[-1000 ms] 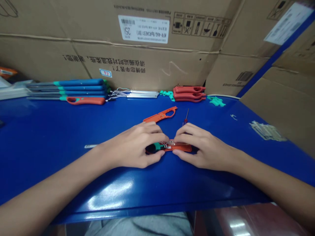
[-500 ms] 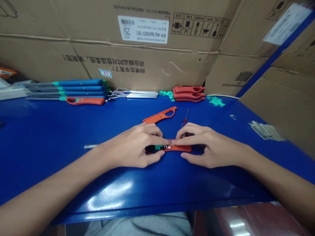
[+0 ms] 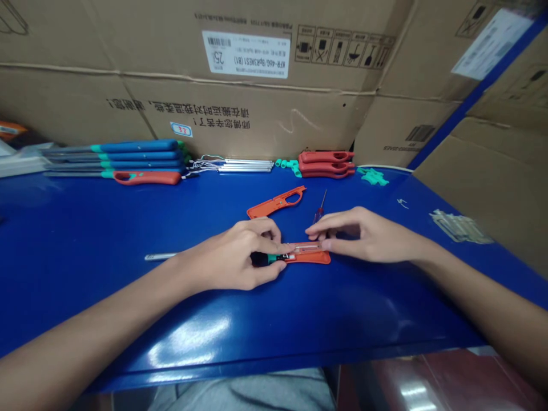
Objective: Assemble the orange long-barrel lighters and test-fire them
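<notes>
An orange half casing of a long-necked lighter lies open side up on the blue table. A clear tube-like fuel tank rests along its inside. With the index finger pressed on the inner parts and the thumb at the near edge, my left hand holds the casing's left end, hiding most of the teal and black parts there. My right hand has its thumb against the tank's right end, fingers curled at the far side. The other orange casing half and a screwdriver lie just beyond.
Stacked blue lighters, metal tubes with wires, red casings and teal parts line the cardboard wall. Clear tanks lie at right. A metal tube lies partly behind my left forearm.
My right hand has moved from the casing's middle to its right end, and its thumb has come up onto the tank, now more visible. The left hand stays on the casing.
</notes>
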Motion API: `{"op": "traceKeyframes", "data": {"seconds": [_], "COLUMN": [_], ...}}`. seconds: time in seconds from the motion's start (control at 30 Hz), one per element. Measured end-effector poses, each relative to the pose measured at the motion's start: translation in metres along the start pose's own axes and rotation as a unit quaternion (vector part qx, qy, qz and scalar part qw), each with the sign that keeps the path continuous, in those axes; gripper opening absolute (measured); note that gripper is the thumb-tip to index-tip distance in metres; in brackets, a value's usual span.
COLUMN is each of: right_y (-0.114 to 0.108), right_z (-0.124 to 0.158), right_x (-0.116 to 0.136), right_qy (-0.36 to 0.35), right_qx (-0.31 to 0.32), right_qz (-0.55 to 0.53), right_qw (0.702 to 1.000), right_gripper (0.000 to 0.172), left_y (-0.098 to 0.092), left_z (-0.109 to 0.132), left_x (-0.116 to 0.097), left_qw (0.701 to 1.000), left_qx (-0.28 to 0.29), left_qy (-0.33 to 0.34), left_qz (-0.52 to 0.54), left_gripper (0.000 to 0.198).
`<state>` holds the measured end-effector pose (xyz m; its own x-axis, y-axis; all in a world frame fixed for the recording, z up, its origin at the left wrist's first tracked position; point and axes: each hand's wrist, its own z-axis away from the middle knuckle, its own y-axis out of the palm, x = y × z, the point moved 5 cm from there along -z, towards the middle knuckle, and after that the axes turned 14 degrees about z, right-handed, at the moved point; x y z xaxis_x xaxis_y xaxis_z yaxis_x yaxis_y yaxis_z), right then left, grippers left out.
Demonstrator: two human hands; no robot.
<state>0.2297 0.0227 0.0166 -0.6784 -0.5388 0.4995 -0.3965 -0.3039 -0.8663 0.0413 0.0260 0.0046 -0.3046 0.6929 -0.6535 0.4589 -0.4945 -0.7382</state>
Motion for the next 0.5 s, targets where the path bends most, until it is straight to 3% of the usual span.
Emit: {"op": "traceKeyframes", "data": {"seconds": [0.13, 0.5], "right_y": [0.0, 0.002], "right_z": [-0.004, -0.004], "right_x": [-0.016, -0.013], "right_qy": [0.055, 0.038], "right_qx": [0.003, 0.052], "right_qz": [-0.037, -0.038], "right_qw": [0.998, 0.997], "right_gripper": [0.021, 0.024], "left_y": [0.0, 0.0], "left_z": [0.0, 0.0], "left_x": [0.0, 0.001], "left_qw": [1.0, 1.0], "left_qx": [-0.002, -0.006], "left_qy": [0.0, -0.003], "left_qz": [0.0, 0.006], "left_gripper": [0.027, 0.032]}}
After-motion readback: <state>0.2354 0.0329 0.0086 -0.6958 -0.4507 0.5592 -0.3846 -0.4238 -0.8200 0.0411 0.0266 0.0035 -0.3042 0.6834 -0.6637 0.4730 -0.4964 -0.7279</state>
